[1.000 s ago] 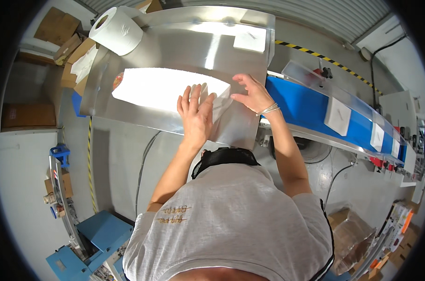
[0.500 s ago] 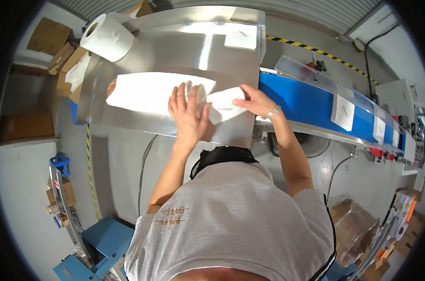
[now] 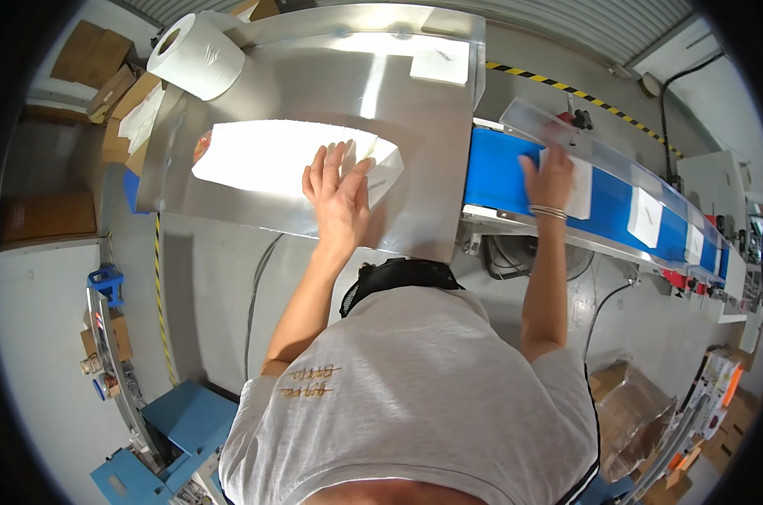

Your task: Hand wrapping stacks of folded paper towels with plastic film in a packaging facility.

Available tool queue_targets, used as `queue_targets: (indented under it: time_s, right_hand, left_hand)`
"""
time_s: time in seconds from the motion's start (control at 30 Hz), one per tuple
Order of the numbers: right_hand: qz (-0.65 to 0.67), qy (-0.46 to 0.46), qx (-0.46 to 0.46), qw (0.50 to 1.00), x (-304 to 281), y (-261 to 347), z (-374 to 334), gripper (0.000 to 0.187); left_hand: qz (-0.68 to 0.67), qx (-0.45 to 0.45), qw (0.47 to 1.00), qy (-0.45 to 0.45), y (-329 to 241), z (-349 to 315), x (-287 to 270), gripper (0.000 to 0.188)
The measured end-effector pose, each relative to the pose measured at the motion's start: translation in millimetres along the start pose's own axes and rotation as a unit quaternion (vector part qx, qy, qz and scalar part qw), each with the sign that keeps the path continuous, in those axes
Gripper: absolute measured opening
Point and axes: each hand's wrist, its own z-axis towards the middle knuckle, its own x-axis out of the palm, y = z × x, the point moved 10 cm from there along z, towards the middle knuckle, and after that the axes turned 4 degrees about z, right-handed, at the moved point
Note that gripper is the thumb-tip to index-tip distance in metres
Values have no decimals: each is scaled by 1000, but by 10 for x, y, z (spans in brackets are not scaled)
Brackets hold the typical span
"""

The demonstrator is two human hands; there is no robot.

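Head view, looking down: small dark print, too faint for me to read, marks the right end face of a long row of white sheets [image 3: 259,156] on the metal table [image 3: 314,80]. A similar mark shows on a white packet [image 3: 645,217] farther along the blue conveyor belt [image 3: 492,172], and brown lettering crosses the person's grey shirt [image 3: 415,379]. The row's long axis runs left to right, roughly along the table's near edge, its printed end facing the belt. It lies under the left hand [image 3: 339,202], whose fingers are spread over its right part, most of it stretching away to the left. Over on the belt, the right hand [image 3: 552,178] is blurred above a nearer white packet [image 3: 581,192], set crosswise; I can't tell whether the fingers pinch it.
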Motion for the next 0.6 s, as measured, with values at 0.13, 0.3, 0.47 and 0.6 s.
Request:
queue_targets:
  time_s: [0.13, 0.3, 0.47, 0.6]
  right_hand:
    - [359, 258, -183, 878, 441, 1512, -295, 53]
    - [405, 263, -302, 822, 719, 1856, -417, 48]
    - [503, 165, 55, 847, 959, 364, -202, 25]
    - [223, 12, 179, 958, 422, -881, -85, 41]
  left_hand:
    - [13, 3, 1000, 22, -51, -16, -15, 28]
    - [-32, -12, 999, 30, -44, 62, -41, 39]
    - [19, -30, 999, 17, 231, 30, -72, 40]
    - [-7, -30, 999, -8, 211, 27, -110, 32]
